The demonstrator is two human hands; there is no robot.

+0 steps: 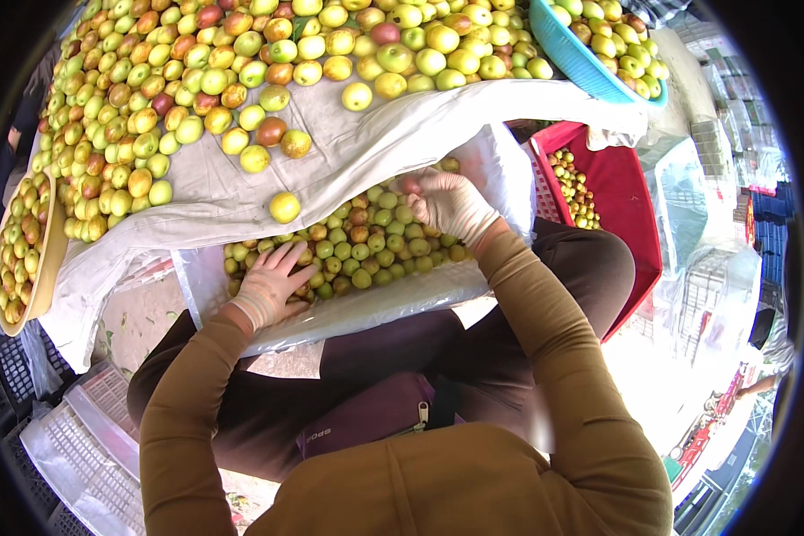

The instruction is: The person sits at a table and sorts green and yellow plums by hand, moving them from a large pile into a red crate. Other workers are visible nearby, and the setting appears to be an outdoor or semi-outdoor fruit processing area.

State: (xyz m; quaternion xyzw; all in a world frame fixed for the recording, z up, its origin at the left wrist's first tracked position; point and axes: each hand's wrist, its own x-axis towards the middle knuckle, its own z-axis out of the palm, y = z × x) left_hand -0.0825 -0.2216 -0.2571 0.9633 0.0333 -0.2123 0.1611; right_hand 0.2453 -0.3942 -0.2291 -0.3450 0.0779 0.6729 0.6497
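A plastic-lined crate (366,326) in front of me holds many green and brown jujubes (362,279). Over its left end, my left hand (272,284), in a pale wrap or glove, lies on the jujubes with its fingers spread. My right hand (453,204), covered the same way, is over the crate's far right part, beside the edge of the cloth. Its fingers are curled together; a reddish spot shows at the tips, and I cannot tell whether it is a fruit. A single yellow-green jujube (284,207) rests on the cloth near the crate.
A large heap of jujubes (214,80) covers the table's pale cloth (232,183). A blue basket (581,67) of them stands far right, a tan basin (40,268) far left. The red crate (621,188) on the right holds smaller fruits. Stacked crates (89,438) stand lower left.
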